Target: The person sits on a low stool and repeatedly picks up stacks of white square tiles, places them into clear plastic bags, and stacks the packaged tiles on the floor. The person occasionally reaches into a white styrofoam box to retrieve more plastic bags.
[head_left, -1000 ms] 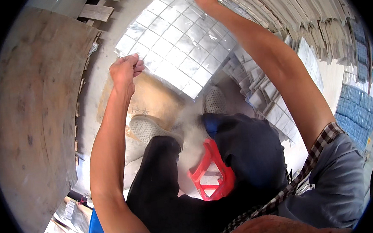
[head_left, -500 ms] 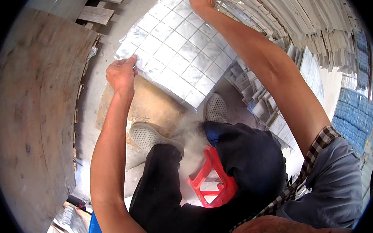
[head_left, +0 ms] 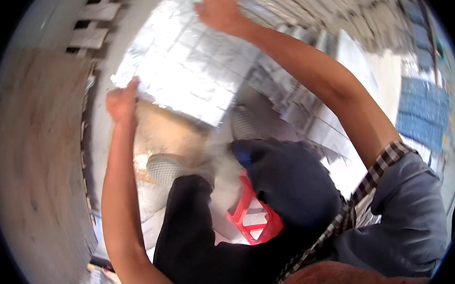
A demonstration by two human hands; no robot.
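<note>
A sheet of square white-and-grey marbled mosaic tiles (head_left: 182,57) is stretched between my hands, bright with glare and blurred. At its left corner my left hand (head_left: 122,101) is closed, thumb and fingers pinching the edge. My right hand (head_left: 219,11) is at the far right edge of the sheet, fingers curled over it; motion smears its fingertips. The sheet's near corner points toward my shoes, above a tan board (head_left: 167,124) lying on the floor.
A large wooden board (head_left: 43,151) fills the left side, with pallet slats (head_left: 91,38) beyond it. Stacked tile sheets (head_left: 334,13) stand at the far right, near blue mosaic sheets (head_left: 421,111). A red plastic stool (head_left: 255,223) is between my legs.
Both hands and the mosaic tile sheet have shifted left in the picture, and the sheet shows stronger glare. The whole view has shifted somewhat too. Both hands keep their hold.
</note>
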